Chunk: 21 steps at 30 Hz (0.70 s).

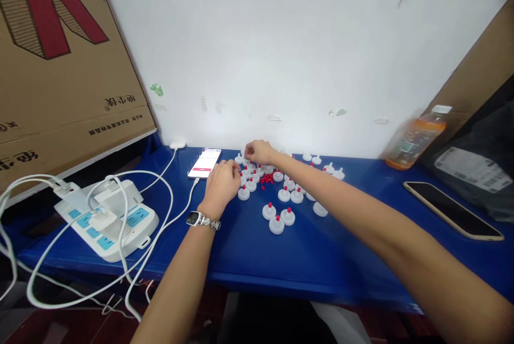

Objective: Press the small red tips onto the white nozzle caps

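Note:
Several small white caps with red tips lie scattered on the blue table, around a little heap of loose red pieces. My left hand, with a watch on its wrist, rests curled at the left edge of the caps; what its fingers hold is hidden. My right hand reaches to the far side of the pile and its fingers are pinched over a white cap near the wall.
A white power strip with plugs and looping white cables sits at the left. A lit phone lies beside my left hand. A dark phone and an orange drink bottle are at the right. Cardboard stands on both sides.

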{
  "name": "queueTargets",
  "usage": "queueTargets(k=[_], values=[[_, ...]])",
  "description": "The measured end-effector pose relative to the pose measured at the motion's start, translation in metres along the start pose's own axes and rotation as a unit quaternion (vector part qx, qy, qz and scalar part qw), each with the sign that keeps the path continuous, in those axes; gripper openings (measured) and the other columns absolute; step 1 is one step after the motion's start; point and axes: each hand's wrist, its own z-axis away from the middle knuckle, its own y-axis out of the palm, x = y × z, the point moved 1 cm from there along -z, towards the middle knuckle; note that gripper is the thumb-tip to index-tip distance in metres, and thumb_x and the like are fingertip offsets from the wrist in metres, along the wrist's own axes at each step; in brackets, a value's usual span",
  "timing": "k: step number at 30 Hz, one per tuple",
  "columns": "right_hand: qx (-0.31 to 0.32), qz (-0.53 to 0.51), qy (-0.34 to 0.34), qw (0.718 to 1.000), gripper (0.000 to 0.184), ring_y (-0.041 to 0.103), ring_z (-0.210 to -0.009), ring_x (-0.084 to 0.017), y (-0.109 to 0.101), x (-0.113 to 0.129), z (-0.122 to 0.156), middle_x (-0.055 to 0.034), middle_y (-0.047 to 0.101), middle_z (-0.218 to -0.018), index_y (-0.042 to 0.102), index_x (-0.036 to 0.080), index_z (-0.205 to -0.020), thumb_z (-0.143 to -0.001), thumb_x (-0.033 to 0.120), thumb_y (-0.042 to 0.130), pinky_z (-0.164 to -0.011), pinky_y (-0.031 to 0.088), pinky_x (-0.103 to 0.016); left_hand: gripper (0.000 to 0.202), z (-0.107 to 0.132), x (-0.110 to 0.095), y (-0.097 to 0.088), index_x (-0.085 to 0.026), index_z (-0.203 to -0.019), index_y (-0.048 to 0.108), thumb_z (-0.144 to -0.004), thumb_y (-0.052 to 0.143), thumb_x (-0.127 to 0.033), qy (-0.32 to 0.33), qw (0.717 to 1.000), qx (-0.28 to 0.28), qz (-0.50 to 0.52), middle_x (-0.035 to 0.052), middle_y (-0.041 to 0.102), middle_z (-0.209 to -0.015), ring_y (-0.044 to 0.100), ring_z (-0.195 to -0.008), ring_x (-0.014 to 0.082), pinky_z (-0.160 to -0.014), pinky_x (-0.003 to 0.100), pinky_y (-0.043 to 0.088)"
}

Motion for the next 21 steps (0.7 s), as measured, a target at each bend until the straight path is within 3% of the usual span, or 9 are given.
queueTargets(k=[3,7,11,14,18,21], values=[[-0.036,-0.042,-0.004,0.998,0.011,0.066,-0.082,-0.017,-0.007,0.003,0.007,-0.0043,0.075,-0.086,0.072,0.017,-0.087,-0.082,0.02,0.063,-0.08,0.045,-0.029,0.021,0.0,-0.001,0.001,-0.018,-0.104,0.065,-0.093,0.048,-0.024,0.025,0.999,-0.031,0.031,0.013,0.064,-0.102,0.059,-0.1,0.0305,-0.088,0.046,0.049],[-0.113,-0.221,-0.046,0.968,0.012,0.064,-0.073,-0.014,-0.022,0.009,0.045,-0.0036,0.073,-0.078,0.07,0.015,-0.086,-0.084,0.023,0.063,-0.072,0.046,-0.026,0.042,0.001,-0.008,0.0,-0.02,-0.132,0.053,-0.094,0.055,-0.035,0.087,0.99,-0.079,0.082,0.0132,0.059,-0.122,0.053,-0.115,0.0308,-0.098,0.047,0.046],[-0.121,-0.308,-0.058,0.942,0.02,0.062,-0.071,-0.014,-0.024,0.012,0.094,-0.0027,0.073,-0.08,0.07,0.016,-0.087,-0.086,0.034,0.062,-0.068,0.045,-0.026,0.038,0.002,-0.015,0.004,-0.022,-0.131,0.055,-0.098,0.047,-0.04,0.146,0.983,-0.005,0.109,0.0092,0.063,-0.12,0.056,-0.108,0.027,-0.095,0.043,0.046],[-0.146,-0.265,-0.02,0.953,0.019,0.059,-0.067,-0.013,-0.018,0.005,0.118,-0.0013,0.07,-0.077,0.07,0.016,-0.093,-0.088,0.03,0.058,-0.067,0.042,-0.026,0.036,0.003,-0.017,0.007,-0.021,-0.122,0.059,-0.101,0.041,-0.044,0.165,0.979,0.035,0.116,0.0093,0.063,-0.116,0.056,-0.109,0.0262,-0.096,0.042,0.045],[-0.073,-0.073,-0.055,0.993,0.009,0.058,-0.071,-0.016,-0.009,0.001,0.13,-0.0002,0.066,-0.069,0.07,0.018,-0.078,-0.082,0.024,0.065,-0.081,0.037,-0.033,0.038,0.004,-0.019,0.009,-0.017,-0.118,0.056,-0.103,0.034,-0.045,0.163,0.979,0.026,0.121,0.0113,0.061,-0.114,0.055,-0.107,0.0255,-0.097,0.043,0.045],[-0.041,0.043,-0.073,0.996,0.012,0.058,-0.084,-0.022,-0.005,0.006,0.13,-0.0042,0.068,-0.074,0.07,0.019,-0.078,-0.082,0.03,0.068,-0.088,0.031,-0.039,0.038,0.005,-0.022,0.01,-0.018,-0.109,0.055,-0.104,0.028,-0.044,0.156,0.981,0.028,0.109,0.0111,0.06,-0.109,0.055,-0.103,0.0253,-0.096,0.044,0.045]])
